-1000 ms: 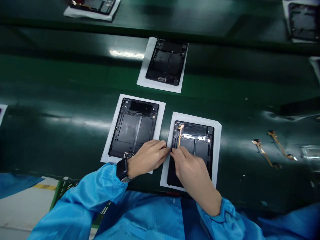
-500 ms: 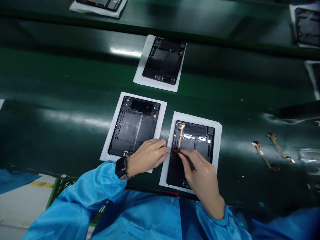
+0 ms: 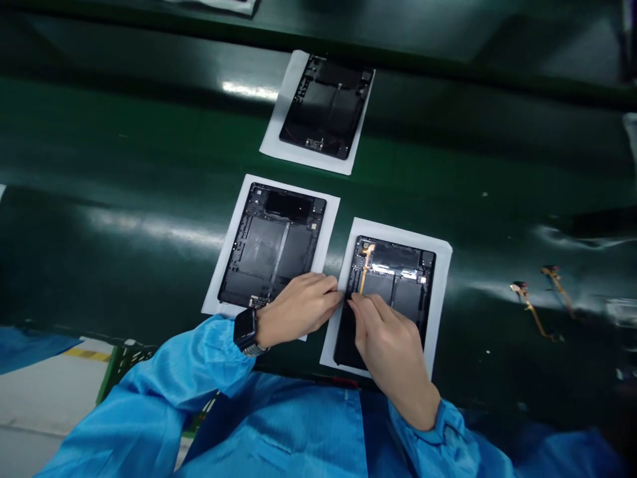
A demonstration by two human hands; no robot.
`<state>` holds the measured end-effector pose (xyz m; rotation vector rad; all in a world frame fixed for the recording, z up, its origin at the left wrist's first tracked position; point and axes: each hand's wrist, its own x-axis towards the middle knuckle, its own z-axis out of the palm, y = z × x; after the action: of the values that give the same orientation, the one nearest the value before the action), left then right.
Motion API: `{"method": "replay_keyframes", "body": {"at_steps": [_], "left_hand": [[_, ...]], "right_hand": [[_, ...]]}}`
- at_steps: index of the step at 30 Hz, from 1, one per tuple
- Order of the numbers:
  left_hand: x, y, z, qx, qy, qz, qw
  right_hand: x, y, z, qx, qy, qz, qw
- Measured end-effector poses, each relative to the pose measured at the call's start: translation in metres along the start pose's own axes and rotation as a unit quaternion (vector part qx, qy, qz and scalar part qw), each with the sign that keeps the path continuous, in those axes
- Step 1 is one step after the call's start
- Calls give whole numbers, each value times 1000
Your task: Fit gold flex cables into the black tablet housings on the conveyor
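Observation:
An opened tablet (image 3: 415, 292) lies at the right on a white sheet, its inside facing up. Along its upper left runs an orange flex cable (image 3: 365, 269), whose lower end is hidden by my fingers. My right hand (image 3: 393, 345) is closed in a pinch on that lower end, over the tablet's left side. Curled fingers of my left hand (image 3: 303, 305) meet at the same tablet's left edge; what they hold, if anything, is hidden. Beneath my left hand is the lower right corner of a second opened tablet (image 3: 259, 245), also on a white sheet.
Farther back on the green work surface (image 3: 149, 146) lies a third opened tablet (image 3: 326, 109) on its sheet. To the right are two loose flex cables (image 3: 532, 312) and a clear plastic piece (image 3: 622, 311). A green crate (image 3: 112, 372) stands below at the left.
My right hand has turned and shifted slightly left, and its fingers now cover the lower end of the flex cable. My left hand stays by the tablet's edge. The view has shifted slightly.

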<state>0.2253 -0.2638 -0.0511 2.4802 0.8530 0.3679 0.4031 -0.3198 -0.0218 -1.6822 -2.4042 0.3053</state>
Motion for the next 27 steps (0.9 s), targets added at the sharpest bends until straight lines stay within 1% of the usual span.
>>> {"method": "replay_keyframes", "body": {"at_steps": [4,7,11,14,17,18,19,20,22,24,27], "left_hand": [[-1,0,3,7,-4,13,1000],[-1,-2,4,10,-6,19,1000],[-1,-3,5,11,-7,25,1000],[-1,-3,4,7,-8,21,1000],[-2,-3,2,6,-8,19,1000],[-2,-2,1,5,-8,18,1000],[-2,-2,1,3,-8,17,1000],[-2,-2,1,0,-9,15,1000],[-2,-2,2,-7,-11,13,1000],[-2,-2,2,-17,-10,9,1000],[-4,-2,0,-57,8,-16,998]], "right_hand": [[1,5,2,5,-5,-17,1000],[0,11,4,61,13,-13,998],[-1,15,4,115,37,10,993],[-3,17,-2,163,66,44,983],[-9,20,-8,227,115,120,960],[-12,22,-8,262,125,156,944],[-14,24,-8,307,128,195,923],[-17,27,-7,363,127,232,893],[-21,33,-4,486,117,284,818],[-23,39,0,589,105,300,743],[-22,47,3,691,103,302,649]]}}
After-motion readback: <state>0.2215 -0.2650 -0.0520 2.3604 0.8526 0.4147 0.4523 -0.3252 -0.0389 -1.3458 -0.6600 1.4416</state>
